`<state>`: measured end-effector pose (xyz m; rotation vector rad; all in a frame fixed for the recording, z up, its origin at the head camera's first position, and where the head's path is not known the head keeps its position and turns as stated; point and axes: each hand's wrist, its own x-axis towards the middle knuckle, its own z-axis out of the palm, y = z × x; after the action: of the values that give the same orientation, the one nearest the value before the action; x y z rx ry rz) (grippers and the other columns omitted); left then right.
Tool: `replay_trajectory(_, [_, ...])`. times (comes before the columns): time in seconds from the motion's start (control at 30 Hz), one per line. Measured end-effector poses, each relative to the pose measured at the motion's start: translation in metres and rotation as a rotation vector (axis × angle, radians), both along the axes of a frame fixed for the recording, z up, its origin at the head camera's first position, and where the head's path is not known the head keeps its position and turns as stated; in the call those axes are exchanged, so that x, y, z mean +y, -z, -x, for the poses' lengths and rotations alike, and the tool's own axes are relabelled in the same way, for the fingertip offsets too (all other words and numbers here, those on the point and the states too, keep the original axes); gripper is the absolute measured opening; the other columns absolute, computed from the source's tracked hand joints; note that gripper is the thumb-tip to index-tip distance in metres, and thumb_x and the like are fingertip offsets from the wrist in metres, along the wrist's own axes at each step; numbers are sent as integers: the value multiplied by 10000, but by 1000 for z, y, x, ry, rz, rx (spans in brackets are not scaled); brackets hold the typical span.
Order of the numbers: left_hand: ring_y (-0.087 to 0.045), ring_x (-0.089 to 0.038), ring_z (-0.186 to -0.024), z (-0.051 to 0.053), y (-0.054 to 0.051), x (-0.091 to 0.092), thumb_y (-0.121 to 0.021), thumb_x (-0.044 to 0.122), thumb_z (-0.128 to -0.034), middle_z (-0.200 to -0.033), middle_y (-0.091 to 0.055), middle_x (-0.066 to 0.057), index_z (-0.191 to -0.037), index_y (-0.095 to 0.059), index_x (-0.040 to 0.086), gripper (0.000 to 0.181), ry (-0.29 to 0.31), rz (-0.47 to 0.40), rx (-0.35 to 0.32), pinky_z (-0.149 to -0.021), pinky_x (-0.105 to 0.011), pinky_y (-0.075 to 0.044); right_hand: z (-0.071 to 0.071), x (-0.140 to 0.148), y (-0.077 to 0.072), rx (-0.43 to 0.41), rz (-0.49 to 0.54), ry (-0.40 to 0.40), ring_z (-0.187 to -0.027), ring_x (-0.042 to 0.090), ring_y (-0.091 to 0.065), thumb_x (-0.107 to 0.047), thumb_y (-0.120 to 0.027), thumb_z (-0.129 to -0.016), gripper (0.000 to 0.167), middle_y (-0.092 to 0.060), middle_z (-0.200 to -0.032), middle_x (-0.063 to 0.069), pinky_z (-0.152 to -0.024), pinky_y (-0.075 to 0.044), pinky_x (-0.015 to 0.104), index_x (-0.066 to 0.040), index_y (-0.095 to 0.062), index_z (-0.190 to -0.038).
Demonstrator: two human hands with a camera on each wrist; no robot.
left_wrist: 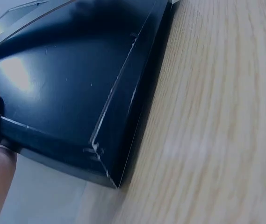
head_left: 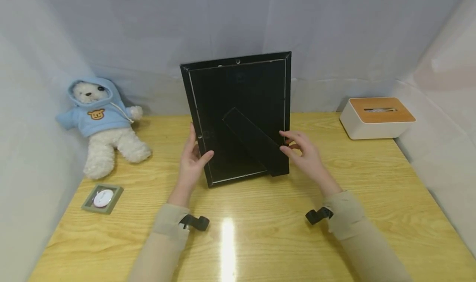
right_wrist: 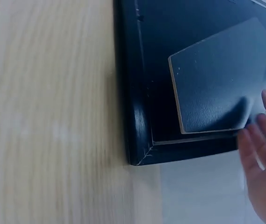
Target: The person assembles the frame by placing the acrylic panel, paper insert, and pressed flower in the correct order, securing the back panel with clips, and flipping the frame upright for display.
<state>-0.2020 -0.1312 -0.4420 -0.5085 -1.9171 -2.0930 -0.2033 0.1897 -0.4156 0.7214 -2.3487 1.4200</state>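
A black picture frame (head_left: 212, 96) stands on the table (head_left: 260, 216) with its back towards me, tilted a little. Its easel leg (head_left: 256, 143) slants down to the lower right corner. My left hand (head_left: 191, 158) grips the frame's left edge, thumb on the backing and the other fingers behind. At the right edge is my right hand (head_left: 306, 154), fingertips by the frame's side and thumb beside the leg, not curled round it. The right wrist view shows these fingers (right_wrist: 259, 144) fairly straight near the leg's end. The frame's front is hidden.
A white plush bear (head_left: 100, 120) in a blue hoodie leans at the back left. Before it lies a small green square frame (head_left: 116, 198) with a white disc (head_left: 103, 198). A tissue box (head_left: 375, 130) with a wooden lid stands back right. Pale cloth (head_left: 334, 46) hangs behind.
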Motion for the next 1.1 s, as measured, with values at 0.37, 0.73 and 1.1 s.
replay_trajectory(0.37, [-356, -237, -1275, -2, -6, 7, -613, -111, -852, -1488, -221, -197, -1534, -123, 152, 880, -160, 150, 145, -939, -168, -388, -16, -9, -2, -81, -131, -108, -886, 169, -594, -34, -610, -920, 487, -619, -1052, 84, -724, -513, 288, -103, -503, -1390])
replay_trajectory(0.73, [-362, -272, -982, -5, -5, 3, -612, -123, -848, -1148, -391, -277, -1472, 4, 525, 1090, -306, 436, 418, -807, -400, -373, -30, 0, 3, 25, -130, -220, -751, 193, -509, 136, -629, -834, 493, -647, -962, 118, -660, -419, 222, 50, -535, -1310])
replay_trajectory(1.1, [-404, -310, -1075, -9, -6, -2, -612, -247, -752, -1205, -404, -304, -1482, -19, 508, 1207, -193, 453, 571, -898, -309, -395, -56, 2, -8, 50, -85, -313, -856, 229, -599, 221, -617, -785, 584, -649, -968, 184, -757, -485, 209, -19, -562, -1314])
